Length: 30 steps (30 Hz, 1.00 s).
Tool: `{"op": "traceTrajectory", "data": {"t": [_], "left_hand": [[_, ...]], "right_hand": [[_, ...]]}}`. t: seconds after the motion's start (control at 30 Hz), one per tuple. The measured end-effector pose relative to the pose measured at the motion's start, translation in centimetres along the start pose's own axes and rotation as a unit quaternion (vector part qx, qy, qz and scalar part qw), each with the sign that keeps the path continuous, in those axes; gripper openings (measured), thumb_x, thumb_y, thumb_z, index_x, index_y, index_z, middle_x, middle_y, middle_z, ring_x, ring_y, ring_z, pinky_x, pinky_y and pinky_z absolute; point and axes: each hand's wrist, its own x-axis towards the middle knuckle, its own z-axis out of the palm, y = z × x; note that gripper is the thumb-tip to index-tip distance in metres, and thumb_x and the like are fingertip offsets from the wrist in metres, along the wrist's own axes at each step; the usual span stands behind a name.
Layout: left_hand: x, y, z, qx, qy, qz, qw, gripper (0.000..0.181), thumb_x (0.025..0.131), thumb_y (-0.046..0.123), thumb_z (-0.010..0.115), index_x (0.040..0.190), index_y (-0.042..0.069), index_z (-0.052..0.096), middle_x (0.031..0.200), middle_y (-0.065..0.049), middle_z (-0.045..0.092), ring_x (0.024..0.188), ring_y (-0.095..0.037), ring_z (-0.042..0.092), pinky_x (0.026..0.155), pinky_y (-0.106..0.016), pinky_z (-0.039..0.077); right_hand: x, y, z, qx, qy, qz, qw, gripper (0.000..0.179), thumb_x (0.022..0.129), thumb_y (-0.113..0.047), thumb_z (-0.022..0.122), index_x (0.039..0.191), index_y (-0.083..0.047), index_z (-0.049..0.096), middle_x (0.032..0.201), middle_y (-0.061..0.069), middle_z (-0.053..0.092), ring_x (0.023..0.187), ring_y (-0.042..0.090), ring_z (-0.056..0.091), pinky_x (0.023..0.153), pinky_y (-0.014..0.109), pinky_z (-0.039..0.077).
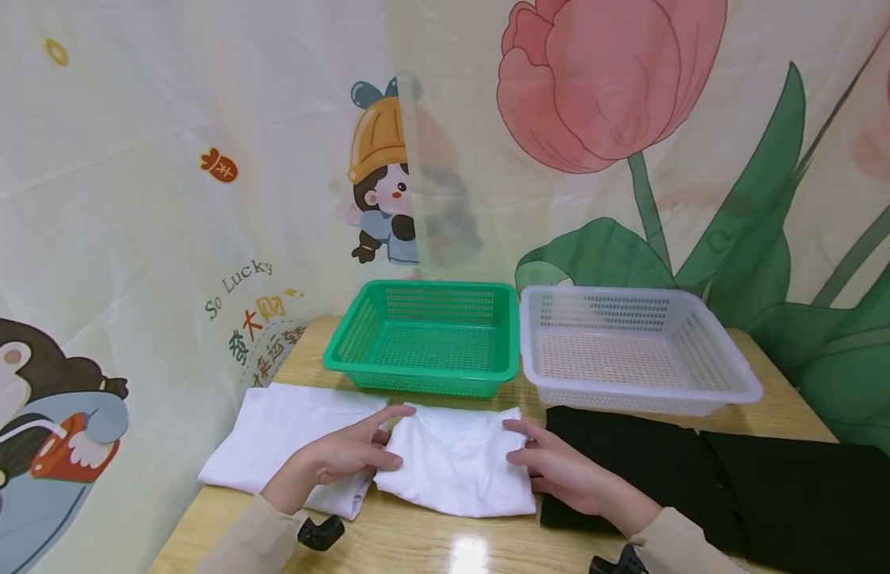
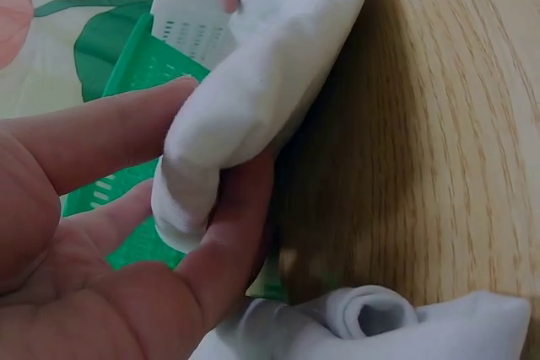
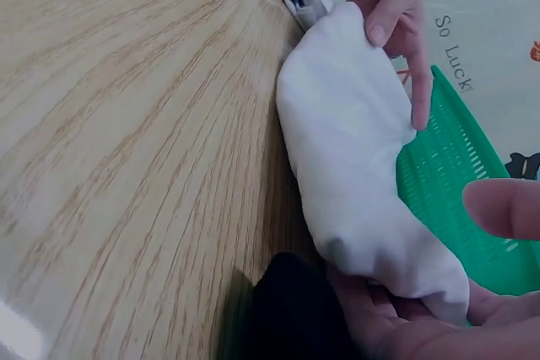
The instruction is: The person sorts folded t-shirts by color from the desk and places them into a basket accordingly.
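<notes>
**Soft white folded cloth held at both ends**

At the near middle of a pale wooden table, a person's left hand pinches the cloth's left end and the right hand grips its right end, some fingers underneath. The cloth is between them. Just left lies a flat folded white fabric piece; to the right, two folded black fabric pieces. Farther away, a green perforated plastic basket stands beside a white perforated plastic basket on its right. Farthest hangs a cream printed curtain.

The head view looks forward and down, while both wrist views share the white cloth up close.
</notes>
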Motion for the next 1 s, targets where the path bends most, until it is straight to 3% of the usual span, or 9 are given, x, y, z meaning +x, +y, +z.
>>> {"op": "traceTrajectory", "data": {"t": [0.17, 0.27, 0.43, 0.57, 0.8, 1.0], "left_hand": [[0.3, 0.1, 0.2, 0.003, -0.006, 0.009, 0.9999, 0.084, 0.096, 0.004, 0.076, 0.166, 0.015, 0.03, 0.135, -0.024, 0.057, 0.116, -0.028, 0.06, 0.097, -0.037, 0.052], [0.6, -0.4, 0.2, -0.004, -0.005, 0.008, 0.9999, 0.083, 0.096, 0.004, 0.076, 0.166, 0.014, 0.031, 0.148, -0.027, 0.045, 0.126, -0.029, 0.053, 0.103, -0.036, 0.048], [1.1, -1.0, 0.4, -0.017, 0.003, 0.008, 0.9998, 0.079, 0.097, 0.004, 0.075, 0.164, 0.012, 0.034, 0.16, -0.028, 0.03, 0.135, -0.032, 0.045, 0.11, -0.039, 0.043], [1.5, -1.2, 0.7, -0.016, 0.023, 0.012, 0.9995, 0.078, 0.096, 0.003, 0.076, 0.163, 0.011, 0.037, 0.152, -0.025, 0.042, 0.13, -0.031, 0.052, 0.108, -0.04, 0.046], [1.6, -1.3, 1.1, 0.004, 0.07, 0.014, 0.9974, 0.08, 0.09, 0.001, 0.082, 0.159, 0.014, 0.045, 0.155, -0.025, 0.041, 0.126, -0.03, 0.055, 0.103, -0.039, 0.05], [0.9, -0.8, 0.3, 0.005, 0.078, 0.028, 0.9966, 0.079, 0.091, 0.005, 0.083, 0.16, 0.019, 0.046, 0.156, -0.023, 0.043, 0.124, -0.03, 0.059, 0.098, -0.039, 0.054]], "right_hand": [[0.6, 0.5, 0.1, -0.03, 0.02, -0.017, 0.9992, 0.079, 0.101, -0.011, 0.07, 0.167, -0.007, 0.027, 0.14, 0.028, 0.045, 0.116, 0.03, 0.059, 0.091, 0.045, 0.057], [0.8, 0.7, 0.2, -0.034, 0.01, -0.026, 0.999, 0.084, 0.099, -0.01, 0.071, 0.168, -0.007, 0.023, 0.144, 0.03, 0.046, 0.116, 0.03, 0.061, 0.089, 0.044, 0.058], [1.5, 0.9, 0.4, -0.033, 0.011, -0.032, 0.9989, 0.087, 0.098, -0.011, 0.073, 0.169, -0.008, 0.022, 0.164, 0.032, 0.029, 0.13, 0.035, 0.056, 0.095, 0.045, 0.058], [1.8, 1.0, 0.6, -0.04, 0.025, -0.038, 0.9981, 0.088, 0.097, -0.01, 0.075, 0.169, -0.008, 0.022, 0.166, 0.032, 0.025, 0.133, 0.038, 0.055, 0.095, 0.045, 0.058], [1.7, 1.1, 0.9, -0.083, 0.067, -0.057, 0.9927, 0.091, 0.093, -0.005, 0.08, 0.168, -0.011, 0.03, 0.17, 0.032, 0.02, 0.15, 0.049, 0.036, 0.111, 0.056, 0.048], [1.4, 0.7, 1.1, -0.066, 0.066, -0.075, 0.9928, 0.091, 0.094, -0.002, 0.079, 0.169, -0.017, 0.03, 0.174, 0.028, 0.012, 0.153, 0.051, 0.032, 0.113, 0.059, 0.045]]}}
